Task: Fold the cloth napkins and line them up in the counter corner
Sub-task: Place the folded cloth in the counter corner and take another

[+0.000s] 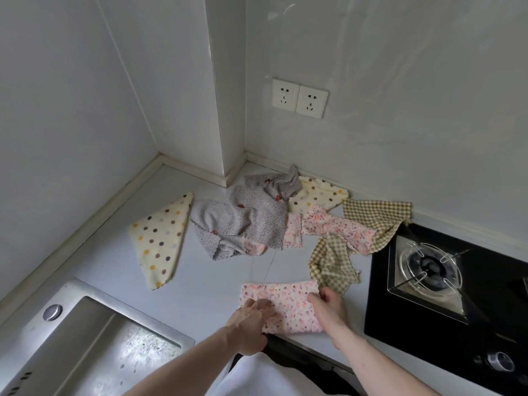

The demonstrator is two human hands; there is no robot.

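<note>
The fingers of the left hand are curled and bunched on the near left part of the pink floral napkin; they seem to pinch the fabric, but the hand covers the exact contact. The right hand lies on the right end of the same napkin. Its fingers look bent down onto the cloth, and I cannot tell if they pinch an edge or only press.

This napkin is already a folded rectangle. It lies on the white counter close to the front edge, between the steel sink and the black gas stove. I judge that the step in hand is to finish this fold. To do it well, both hands should keep the layers together, bring the edges exactly one over the other, and then smooth from the middle outward so no wrinkle stays inside.

Further away, a folded polka-dot napkin lies as a triangle near the left wall. Behind, toward the corner, lies a loose heap: a crumpled grey dotted napkin, a second pink floral napkin, a second polka-dot napkin and two green checked napkins. The one at the back hangs a little over the stove. A double wall socket is above them.
</note>
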